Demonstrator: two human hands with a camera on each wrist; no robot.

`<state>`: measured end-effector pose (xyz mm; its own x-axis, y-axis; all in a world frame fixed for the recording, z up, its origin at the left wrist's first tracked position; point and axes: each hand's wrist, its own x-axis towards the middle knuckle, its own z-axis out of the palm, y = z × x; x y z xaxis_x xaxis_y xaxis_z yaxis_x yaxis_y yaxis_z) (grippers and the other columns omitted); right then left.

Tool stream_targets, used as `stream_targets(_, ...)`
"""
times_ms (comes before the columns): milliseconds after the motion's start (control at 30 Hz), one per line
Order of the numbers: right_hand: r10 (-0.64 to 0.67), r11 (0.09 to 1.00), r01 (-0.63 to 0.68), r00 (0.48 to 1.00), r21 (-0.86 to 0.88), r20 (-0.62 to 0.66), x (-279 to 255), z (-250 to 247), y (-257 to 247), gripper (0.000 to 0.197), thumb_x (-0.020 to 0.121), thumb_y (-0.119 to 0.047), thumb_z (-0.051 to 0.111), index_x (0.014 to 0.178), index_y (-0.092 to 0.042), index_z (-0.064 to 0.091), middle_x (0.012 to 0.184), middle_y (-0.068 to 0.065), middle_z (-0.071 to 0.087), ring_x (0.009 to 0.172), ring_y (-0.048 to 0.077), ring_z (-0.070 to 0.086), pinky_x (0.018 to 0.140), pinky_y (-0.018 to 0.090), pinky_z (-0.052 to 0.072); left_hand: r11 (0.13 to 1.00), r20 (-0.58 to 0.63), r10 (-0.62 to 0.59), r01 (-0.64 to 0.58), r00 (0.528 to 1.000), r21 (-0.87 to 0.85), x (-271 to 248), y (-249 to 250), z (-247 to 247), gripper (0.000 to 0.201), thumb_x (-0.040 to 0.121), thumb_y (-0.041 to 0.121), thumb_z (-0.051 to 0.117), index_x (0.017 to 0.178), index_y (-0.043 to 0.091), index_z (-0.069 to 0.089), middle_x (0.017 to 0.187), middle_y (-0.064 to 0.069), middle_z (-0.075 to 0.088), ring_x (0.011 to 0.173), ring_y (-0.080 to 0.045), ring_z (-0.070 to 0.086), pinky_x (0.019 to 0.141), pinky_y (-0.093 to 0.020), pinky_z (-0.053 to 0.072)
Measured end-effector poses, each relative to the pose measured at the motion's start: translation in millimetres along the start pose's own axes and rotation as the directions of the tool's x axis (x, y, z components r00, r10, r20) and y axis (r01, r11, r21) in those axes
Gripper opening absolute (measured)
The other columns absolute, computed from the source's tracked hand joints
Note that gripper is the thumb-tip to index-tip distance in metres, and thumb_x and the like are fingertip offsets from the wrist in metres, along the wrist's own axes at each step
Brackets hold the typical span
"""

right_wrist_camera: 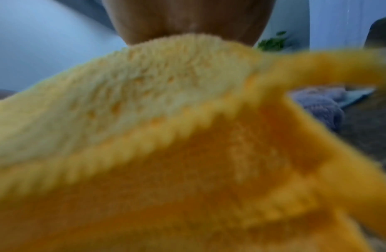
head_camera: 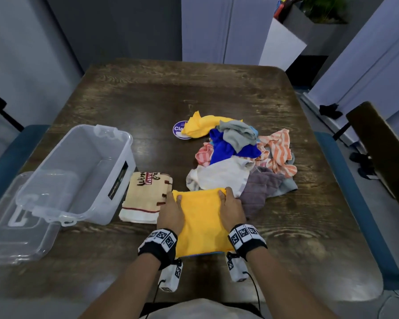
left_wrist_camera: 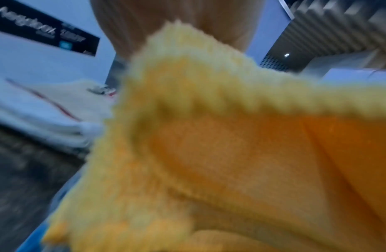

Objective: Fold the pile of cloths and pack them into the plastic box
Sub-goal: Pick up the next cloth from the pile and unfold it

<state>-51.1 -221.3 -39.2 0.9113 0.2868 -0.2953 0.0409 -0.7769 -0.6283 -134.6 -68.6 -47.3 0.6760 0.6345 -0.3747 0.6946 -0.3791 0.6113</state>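
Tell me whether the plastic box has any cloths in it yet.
Empty. The box shows only its bare clear floor; the folded beige towel lies beside it on the table.

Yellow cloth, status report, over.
Left hand, right hand pinching yellow cloth at far corners. Plastic box open, empty. Pile waiting; nothing in the way.

yellow cloth [head_camera: 202, 217] folded over, near edge; jumbled cloth pile [head_camera: 240, 155] behind; clear plastic box [head_camera: 78, 171] open, left.
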Motion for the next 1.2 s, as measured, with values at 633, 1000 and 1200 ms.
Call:
stream_targets(633,0.096,0.974,-0.075,0.992,-0.214,0.088,61,66,32,0.041,0.108,-0.048,0.017,0.120,-0.013,0.036,0.103,0.017,0.067,0.092,0.040,0.063,0.069,0.042,0.039,0.966,-0.018,-0.171,0.171,0.985,0.196,54,-35,41,0.058,0.106,0.052,0.020,0.150,0.015,0.026,0.115,-0.022,0.065,0.106,-0.041,0.062,0.088,-0.048,0.047)
stream_targets(1000,0.152,0.973,-0.134,0.985,-0.186,0.085,64,76,42,0.046,0.107,-0.051,0.016,0.129,-0.016,0.036,0.107,0.015,0.068,0.097,0.037,0.064,0.070,0.039,0.038,0.975,-0.081,-0.178,0.187,0.981,0.122,57,-37,41,0.057,0.104,0.055,0.022,0.142,0.014,0.037,0.109,-0.022,0.064,0.102,-0.042,0.061,0.085,-0.049,0.047)
stream_targets(1200,0.141,0.967,-0.121,0.987,-0.223,0.073,70,80,48,0.046,0.107,-0.051,0.016,0.127,-0.015,0.037,0.106,0.015,0.068,0.095,0.037,0.064,0.070,0.040,0.039,0.950,-0.059,-0.175,0.184,0.983,0.251,64,-36,51,0.058,0.104,0.055,0.020,0.140,0.011,0.035,0.106,-0.023,0.065,0.098,-0.042,0.063,0.080,-0.048,0.048)
